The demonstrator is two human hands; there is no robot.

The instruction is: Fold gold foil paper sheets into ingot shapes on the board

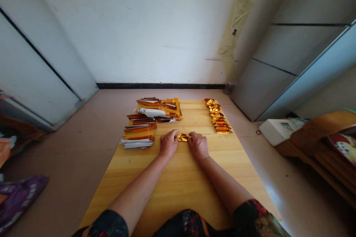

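A small piece of shiny gold foil paper (pixel 183 137) lies creased at the middle of the wooden table (pixel 178 177). My left hand (pixel 169 143) pinches its left end, and my right hand (pixel 198 145) pinches its right end. The fingertips of both hands cover the ends of the foil. To the left of my hands are bundled stacks of gold and white foil paper (pixel 140 130), with more stacks (pixel 169 108) behind them. A row of folded gold foil pieces (pixel 218 116) runs along the table's far right edge.
Beyond the table stands a white wall (pixel 155 29) with a black baseboard. A grey refrigerator (pixel 278 63) is at the right, near a white foam box (pixel 278 131) and a wooden bench (pixel 311 148). A purple bag (pixel 25 200) lies on the floor at left.
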